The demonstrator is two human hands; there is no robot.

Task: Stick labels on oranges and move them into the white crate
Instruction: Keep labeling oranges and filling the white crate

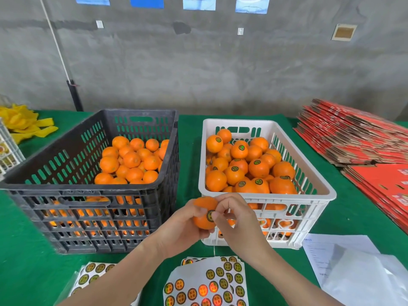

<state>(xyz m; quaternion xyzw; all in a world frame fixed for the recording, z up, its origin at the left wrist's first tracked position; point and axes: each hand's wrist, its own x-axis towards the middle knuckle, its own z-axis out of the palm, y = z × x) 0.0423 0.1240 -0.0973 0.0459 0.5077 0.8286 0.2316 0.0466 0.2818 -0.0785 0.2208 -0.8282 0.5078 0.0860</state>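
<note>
Labelling in progress: left hand (183, 230) holds one orange (201, 223) in a closed grip, just in front of the white crate (265, 196). Right hand (234, 217), fingers curled, pinches a label (210, 216) onto the peel. Judged next: press the label flat, then lift the fruit over the rim. Green table (26, 250) also carries a black crate (88, 188) of unlabelled oranges, label sheets (212, 281) and flattened red cartons (357, 138). Bare concrete wall (220, 62) behind.

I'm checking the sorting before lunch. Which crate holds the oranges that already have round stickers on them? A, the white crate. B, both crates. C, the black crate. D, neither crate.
A: the oranges in the white crate show dark round labels on top, while those visible in the black crate show bare peel.
</note>
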